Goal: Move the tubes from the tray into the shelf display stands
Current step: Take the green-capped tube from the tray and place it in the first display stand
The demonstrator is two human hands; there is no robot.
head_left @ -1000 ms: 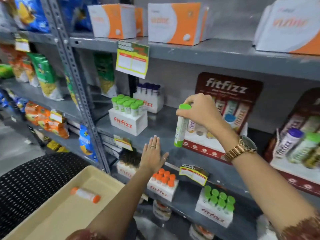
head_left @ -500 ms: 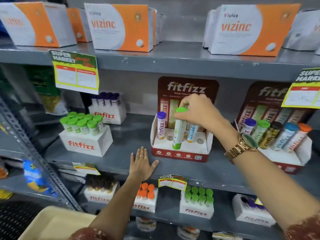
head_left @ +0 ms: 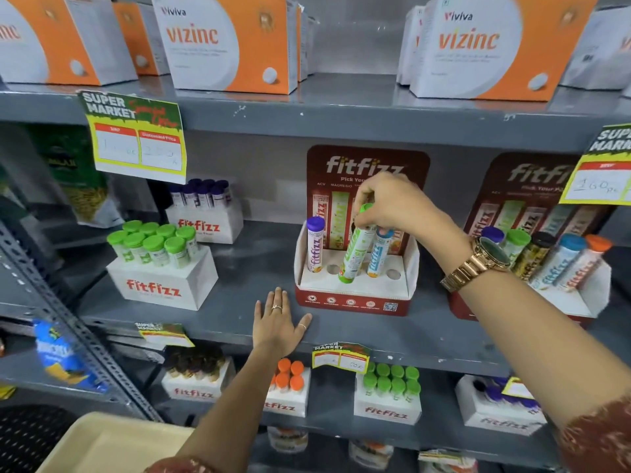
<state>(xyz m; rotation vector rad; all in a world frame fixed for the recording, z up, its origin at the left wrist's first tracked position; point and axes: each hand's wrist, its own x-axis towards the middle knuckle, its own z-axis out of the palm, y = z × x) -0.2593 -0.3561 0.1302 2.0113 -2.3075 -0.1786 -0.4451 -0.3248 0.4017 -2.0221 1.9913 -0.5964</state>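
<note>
My right hand (head_left: 392,203) grips the green cap of a green-and-white tube (head_left: 355,250). The tube leans left, its bottom end resting on the white deck of the red fitfizz display stand (head_left: 351,302) on the middle shelf. In that stand a purple-capped tube (head_left: 314,244) stands upright at the left and a blue tube (head_left: 375,259) behind the green one. Empty round holes show in the deck. My left hand (head_left: 278,319) lies flat and spread on the shelf's front edge, left of the stand. A corner of the beige tray (head_left: 112,445) shows at the bottom left.
A second red stand (head_left: 580,298) full of tubes sits at the right. White fitfizz boxes (head_left: 164,285) of green-capped and purple-capped tubes stand at the left. Vizinc cartons (head_left: 232,42) fill the shelf above; more fitfizz boxes are on the shelf below. Price tags hang off the shelf edges.
The view has swung right and closer to the shelf. My right hand has carried the green tube down into the stand, its base now on the deck. The tray's orange-capped tube is out of view.
</note>
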